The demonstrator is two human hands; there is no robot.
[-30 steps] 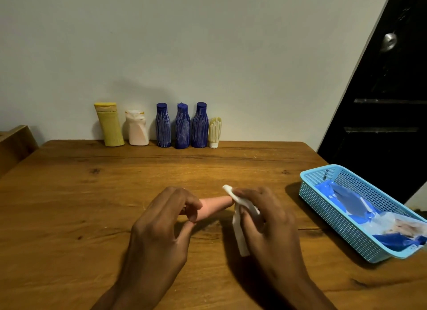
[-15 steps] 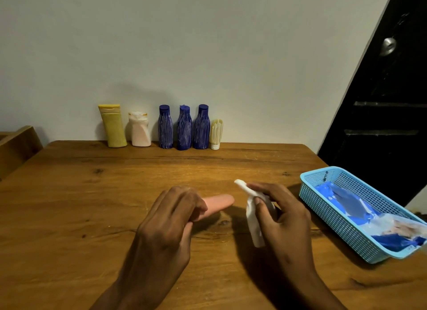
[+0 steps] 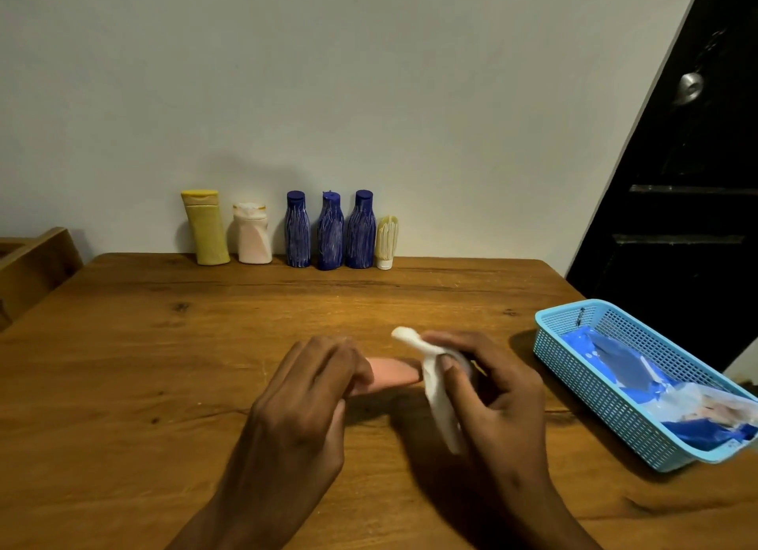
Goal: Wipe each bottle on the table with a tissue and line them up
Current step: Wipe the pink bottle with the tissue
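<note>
My left hand point(image 3: 303, 398) grips one end of a small pink bottle point(image 3: 391, 376) held sideways just above the table. My right hand point(image 3: 488, 389) pinches a white tissue point(image 3: 434, 381), which wraps over the bottle's right end. Along the wall stands a row of bottles: a yellow one point(image 3: 207, 227), a pale pink one point(image 3: 252, 234), three dark blue ones point(image 3: 297, 229) point(image 3: 330, 232) point(image 3: 361, 229), and a small cream tube point(image 3: 386, 242) standing on its cap.
A light blue plastic basket point(image 3: 615, 398) with a blue and clear plastic packet in it sits at the table's right edge. A wooden piece point(image 3: 37, 266) stands beyond the left edge. A dark door point(image 3: 689, 188) is at the right.
My right hand drew the tissue off the bottle's tip half a second ago, and now it is back over that end. The view shifted slightly.
</note>
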